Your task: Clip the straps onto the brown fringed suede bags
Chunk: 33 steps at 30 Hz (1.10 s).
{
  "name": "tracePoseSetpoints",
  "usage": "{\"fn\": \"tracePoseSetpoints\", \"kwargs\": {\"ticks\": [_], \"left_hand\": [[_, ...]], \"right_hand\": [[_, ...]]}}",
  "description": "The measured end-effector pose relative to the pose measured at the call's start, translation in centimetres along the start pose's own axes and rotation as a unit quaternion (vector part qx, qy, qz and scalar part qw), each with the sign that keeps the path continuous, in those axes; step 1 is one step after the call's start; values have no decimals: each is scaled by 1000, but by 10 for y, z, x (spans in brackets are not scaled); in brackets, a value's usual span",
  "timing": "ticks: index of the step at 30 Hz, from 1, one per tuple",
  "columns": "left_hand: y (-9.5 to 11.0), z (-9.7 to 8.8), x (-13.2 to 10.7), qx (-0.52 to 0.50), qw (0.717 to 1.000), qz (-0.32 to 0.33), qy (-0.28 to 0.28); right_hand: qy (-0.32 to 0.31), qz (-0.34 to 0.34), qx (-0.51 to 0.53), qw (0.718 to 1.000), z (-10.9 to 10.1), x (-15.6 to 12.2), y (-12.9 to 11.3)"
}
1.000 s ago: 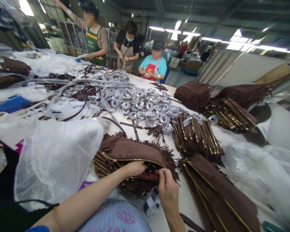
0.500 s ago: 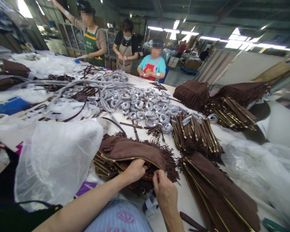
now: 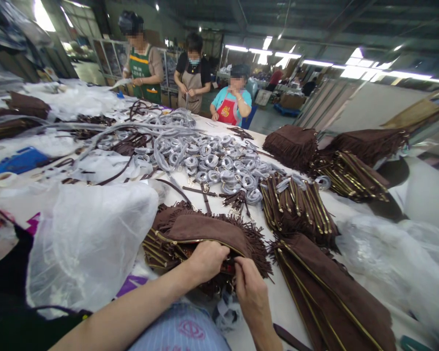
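Note:
A brown suede bag point(image 3: 208, 226) with fringe and a gold zipper lies in front of me, its mouth unzipped and a patterned lining partly showing. My left hand point(image 3: 210, 258) is closed at the opening, gripping the bag near the zipper edge; its fingertips are partly hidden. At the right end of the opening, my right hand point(image 3: 250, 282) pinches the zippered edge between thumb and fingers. More gold-zippered brown pieces are stacked under the bag's left side. Below it, near my apron, sits a grey wrapped strap bundle point(image 3: 227, 312).
Coiled, plastic-wrapped straps point(image 3: 219, 161) are heaped behind the bag. Brown zippered bags point(image 3: 332, 292) lie to the right, with more fringed bags point(image 3: 290, 146) beyond. White plastic sheeting point(image 3: 91, 243) stands at left. Several people point(image 3: 192, 73) work across the table.
My left hand has shifted slightly right and up along the zipper edge, its fingers more curled. My right hand stays at the edge. Across the table, one person has raised a hand toward the face.

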<state>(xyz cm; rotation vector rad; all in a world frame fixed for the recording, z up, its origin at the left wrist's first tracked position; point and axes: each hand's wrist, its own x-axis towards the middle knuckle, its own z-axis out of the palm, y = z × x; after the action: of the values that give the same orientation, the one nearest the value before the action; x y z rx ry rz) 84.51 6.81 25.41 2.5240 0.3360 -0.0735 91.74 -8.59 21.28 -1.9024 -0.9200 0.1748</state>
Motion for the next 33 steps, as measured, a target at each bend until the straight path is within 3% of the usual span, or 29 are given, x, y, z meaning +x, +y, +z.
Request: {"fn": "tracePoseSetpoints", "kwargs": {"ticks": [2, 4, 6, 8, 11, 13, 15, 19, 24, 30, 33], "left_hand": [[4, -10, -8, 30, 999, 26, -1], [6, -15, -14, 8, 998, 54, 13], [4, -14, -18, -79, 994, 62, 33], [0, -8, -20, -206, 976, 51, 37], [-4, 6, -20, -395, 918, -6, 12], [-6, 15, -19, -477, 878, -36, -3], [-8, 22, -18, -529, 847, -47, -9], [-8, 29, -17, -571, 818, -68, 7], [-4, 29, -19, -552, 830, -79, 36], [2, 26, -21, -394, 915, -46, 81], [3, 26, -22, -342, 935, -31, 90]], "right_hand": [[-11, 77, 96, 992, -10, 0, -5], [-49, 172, 215, 960, -13, -2, -8], [-71, 237, 333, 910, -10, -4, -9], [-50, 268, 414, 868, -6, -7, -9], [-19, 285, 478, 831, -3, -11, -7], [-19, 281, 467, 838, -4, -13, -3], [-13, 265, 421, 867, -5, -14, 0], [20, 244, 367, 897, -3, -12, 4], [45, 249, 348, 903, 3, -13, 5], [39, 232, 340, 911, 6, -14, 5], [34, 233, 333, 913, 7, -13, 5]]}}
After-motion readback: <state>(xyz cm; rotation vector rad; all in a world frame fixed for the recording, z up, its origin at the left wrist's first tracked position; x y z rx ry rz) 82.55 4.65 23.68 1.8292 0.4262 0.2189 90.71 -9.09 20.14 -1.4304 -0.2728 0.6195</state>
